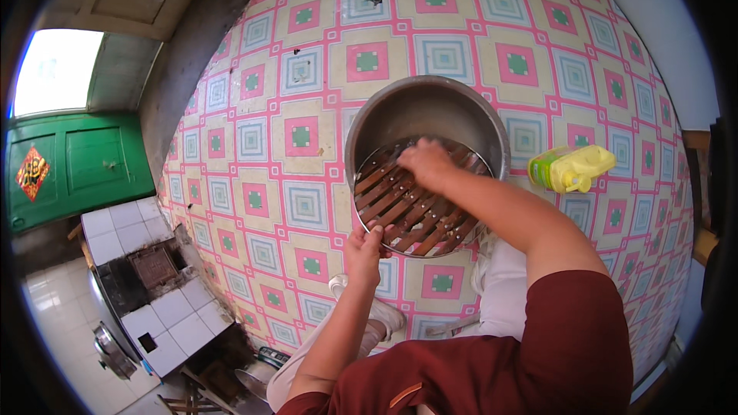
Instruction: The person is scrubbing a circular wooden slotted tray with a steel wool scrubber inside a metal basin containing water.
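Maroon sleeve (pixel 580 327) up close — hands (pixel 365 251) at a slatted rack (pixel 417 207)

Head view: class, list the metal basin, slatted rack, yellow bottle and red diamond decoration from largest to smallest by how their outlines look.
1. Metal basin, widest, though partly covered
2. Slatted rack, a little narrower
3. Yellow bottle, much smaller
4. Red diamond decoration, smallest

Maroon short-sleeved shirt (pixel 492 373), pale trousers (pixel 511 284)
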Available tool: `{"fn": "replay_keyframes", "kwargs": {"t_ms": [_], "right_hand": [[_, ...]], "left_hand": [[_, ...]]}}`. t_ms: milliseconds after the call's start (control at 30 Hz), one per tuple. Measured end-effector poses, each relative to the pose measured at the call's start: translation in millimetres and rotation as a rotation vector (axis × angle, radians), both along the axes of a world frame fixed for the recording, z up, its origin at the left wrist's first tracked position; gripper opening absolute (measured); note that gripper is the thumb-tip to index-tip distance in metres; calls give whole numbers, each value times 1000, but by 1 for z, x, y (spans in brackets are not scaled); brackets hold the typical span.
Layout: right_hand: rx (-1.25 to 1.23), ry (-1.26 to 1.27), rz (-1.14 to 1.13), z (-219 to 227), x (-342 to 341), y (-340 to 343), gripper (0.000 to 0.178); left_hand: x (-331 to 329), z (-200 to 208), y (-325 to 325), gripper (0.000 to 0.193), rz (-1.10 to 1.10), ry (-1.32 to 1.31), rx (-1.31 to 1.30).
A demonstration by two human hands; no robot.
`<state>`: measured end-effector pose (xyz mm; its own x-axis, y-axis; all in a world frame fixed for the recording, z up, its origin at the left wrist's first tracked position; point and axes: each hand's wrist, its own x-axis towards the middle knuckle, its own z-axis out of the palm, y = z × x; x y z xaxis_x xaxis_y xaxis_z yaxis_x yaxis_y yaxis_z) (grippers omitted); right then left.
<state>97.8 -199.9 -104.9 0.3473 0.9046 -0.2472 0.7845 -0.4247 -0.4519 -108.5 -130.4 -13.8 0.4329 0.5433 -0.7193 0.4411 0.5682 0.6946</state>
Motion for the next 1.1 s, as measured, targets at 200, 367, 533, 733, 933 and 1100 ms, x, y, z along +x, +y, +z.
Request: {"fn": "replay_keyframes", "kwargs": {"t_ms": [200,367,533,733,933,1100], "right_hand": [[-7,17,-103,-7,5,-12,21],[280,81,113,31,-49,-8,20],[2,-4,-46,-9,8,-38,22],[30,151,-128,0,4,-41,20],[270,10,113,28,-51,-27,19],[52,-6,-136,-22,10,-42,19]], "left_hand": [[3,4,-2,23,-33,27,37],[-6,5,-5,23,-38,57,48],[-23,23,-1,22,-101,85,82],[-30,31,-10,18,-41,105,144],[-45,23,-9,15,-81,134,175],[-49,20,-14,11,-59,141,181]]}}
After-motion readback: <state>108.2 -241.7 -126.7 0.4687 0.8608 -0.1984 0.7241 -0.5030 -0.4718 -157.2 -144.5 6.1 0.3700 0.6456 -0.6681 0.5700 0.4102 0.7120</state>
